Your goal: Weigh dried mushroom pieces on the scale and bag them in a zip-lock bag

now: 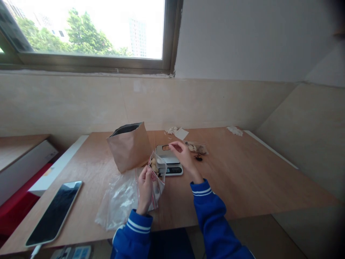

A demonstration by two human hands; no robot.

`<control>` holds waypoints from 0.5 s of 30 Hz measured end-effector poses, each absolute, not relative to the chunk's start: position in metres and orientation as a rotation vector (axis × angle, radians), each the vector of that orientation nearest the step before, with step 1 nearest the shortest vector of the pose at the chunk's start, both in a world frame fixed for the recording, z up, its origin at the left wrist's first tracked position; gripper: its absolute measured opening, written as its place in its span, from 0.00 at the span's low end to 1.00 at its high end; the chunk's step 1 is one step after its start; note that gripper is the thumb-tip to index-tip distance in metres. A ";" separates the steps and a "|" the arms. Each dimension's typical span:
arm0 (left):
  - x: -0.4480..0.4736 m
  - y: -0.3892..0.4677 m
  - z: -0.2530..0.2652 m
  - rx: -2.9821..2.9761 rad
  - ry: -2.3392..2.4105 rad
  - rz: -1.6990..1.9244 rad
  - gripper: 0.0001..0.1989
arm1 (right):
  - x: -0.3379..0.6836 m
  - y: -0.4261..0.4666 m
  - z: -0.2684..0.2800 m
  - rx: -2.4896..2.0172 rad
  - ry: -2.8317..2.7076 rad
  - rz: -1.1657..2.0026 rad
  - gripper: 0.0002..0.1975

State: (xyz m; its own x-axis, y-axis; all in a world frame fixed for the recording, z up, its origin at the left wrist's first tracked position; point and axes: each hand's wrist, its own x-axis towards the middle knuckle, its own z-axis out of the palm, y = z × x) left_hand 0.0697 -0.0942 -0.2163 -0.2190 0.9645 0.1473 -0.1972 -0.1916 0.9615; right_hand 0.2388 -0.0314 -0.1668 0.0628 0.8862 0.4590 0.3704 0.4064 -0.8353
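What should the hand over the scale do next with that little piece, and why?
Probably carry it across and drop it into the small clear bag. The right hand pinches a small piece just above the scale, while the left hand holds that bag's mouth open close by, with similar pieces already inside.

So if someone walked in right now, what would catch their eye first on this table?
Likely the two hands at the table's middle: the left hand holds up a small clear zip bag with pale pieces inside, while the right hand pinches a small piece over the digital scale. Just behind stands an open brown paper bag, and a phone lies at the near left edge of the table.
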 end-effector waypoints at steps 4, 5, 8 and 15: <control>0.070 -0.094 -0.215 1.088 1.107 1.583 0.16 | 0.230 -0.059 -0.130 -1.121 -1.678 0.736 0.15; 0.069 -0.095 -0.215 1.097 1.109 1.584 0.16 | 0.229 -0.063 -0.126 -1.129 -1.721 0.760 0.15; 0.068 -0.096 -0.214 1.122 1.109 1.597 0.17 | 0.229 -0.071 -0.125 -1.178 -1.757 0.729 0.16; 0.068 -0.099 -0.213 1.152 1.086 1.633 0.18 | 0.230 -0.078 -0.149 -1.244 -1.731 0.653 0.18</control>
State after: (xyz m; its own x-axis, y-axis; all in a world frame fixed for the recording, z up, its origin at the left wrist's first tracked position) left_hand 0.0676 -0.0990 -0.2135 -0.2248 0.9456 0.2350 -0.1492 -0.2717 0.9507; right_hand 0.2295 -0.0777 -0.1487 -0.1102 0.9299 0.3509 0.4667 0.3601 -0.8078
